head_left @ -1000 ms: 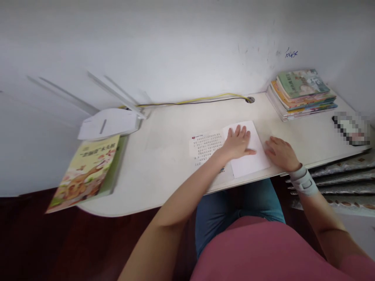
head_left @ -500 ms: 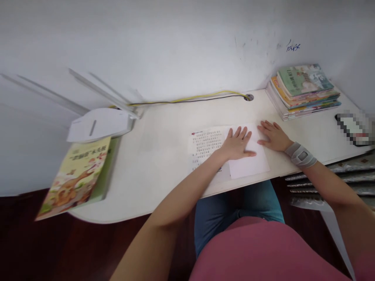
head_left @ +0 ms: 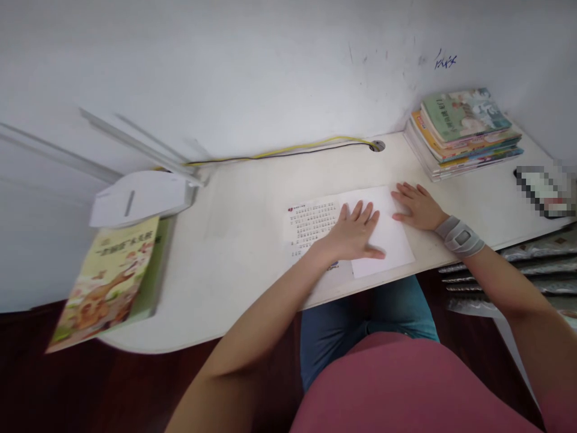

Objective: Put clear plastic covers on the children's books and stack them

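Note:
My left hand (head_left: 357, 233) lies flat on a sheet of paper with its fingers spread. Under and beside it, the left part of the paper is printed with rows of text (head_left: 313, 219), while the right part (head_left: 391, 240) is blank white. Whether this is one folded sheet or two pieces I cannot tell. At the paper's upper right edge rests my right hand (head_left: 419, 206), palm down and fingers apart, the fingertips at the border. A grey band (head_left: 460, 236) wraps the right wrist.
The white desk (head_left: 243, 240) carries a stack of books (head_left: 466, 129) at the back right and a phone (head_left: 543, 189). On the left stand a white router (head_left: 142, 195) and books (head_left: 106, 282) overhanging the edge. Cables (head_left: 288, 150) run along the wall to a hole.
My left hand has slid slightly toward the desk's near edge over the paper. My right hand stays at the paper's edge. The camera view has shifted a little.

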A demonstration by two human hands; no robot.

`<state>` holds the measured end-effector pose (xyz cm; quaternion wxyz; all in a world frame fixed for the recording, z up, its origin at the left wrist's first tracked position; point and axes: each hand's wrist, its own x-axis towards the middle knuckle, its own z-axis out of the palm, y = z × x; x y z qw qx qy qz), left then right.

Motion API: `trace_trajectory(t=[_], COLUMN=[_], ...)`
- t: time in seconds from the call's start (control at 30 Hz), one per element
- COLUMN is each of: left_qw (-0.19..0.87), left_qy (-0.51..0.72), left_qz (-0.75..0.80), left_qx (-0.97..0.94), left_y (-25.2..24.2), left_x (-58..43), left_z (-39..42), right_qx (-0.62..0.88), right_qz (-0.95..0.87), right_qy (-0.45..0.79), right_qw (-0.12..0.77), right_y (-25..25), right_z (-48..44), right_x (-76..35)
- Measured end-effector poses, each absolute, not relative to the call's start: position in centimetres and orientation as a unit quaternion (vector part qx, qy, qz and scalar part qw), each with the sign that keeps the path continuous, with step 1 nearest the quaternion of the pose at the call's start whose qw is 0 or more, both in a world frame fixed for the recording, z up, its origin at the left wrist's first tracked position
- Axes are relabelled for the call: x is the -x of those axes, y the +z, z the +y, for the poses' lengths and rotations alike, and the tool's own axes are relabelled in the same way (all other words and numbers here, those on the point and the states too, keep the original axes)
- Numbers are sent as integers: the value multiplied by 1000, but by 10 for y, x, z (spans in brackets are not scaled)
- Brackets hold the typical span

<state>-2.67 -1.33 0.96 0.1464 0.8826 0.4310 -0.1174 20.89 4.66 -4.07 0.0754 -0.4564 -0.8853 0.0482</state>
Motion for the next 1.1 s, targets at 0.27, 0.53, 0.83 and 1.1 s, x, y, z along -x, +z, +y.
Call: trace_trajectory(t=[0.27,0.53,0.83,1.1], left_qw=[151,160,114,114], left_qy=[-89,-95,-51,-48], left_qz=[438,431,477,468], left_qx=[-882,-883,-870,-875], left_y=[-7,-7,2,-13], left_x=[27,20,41,29], left_z=[-15,-7,-45,-47], right_qx=[444,457,449,496], right_qz=[-893,-886,-885,-860], right_qy=[53,61,-9,-22], right_qw=[55,55,127,123], right_y=[-40,-35,-24,-47], right_z=[46,46,-62,-94], right_x=[-212,-210,-226,-213])
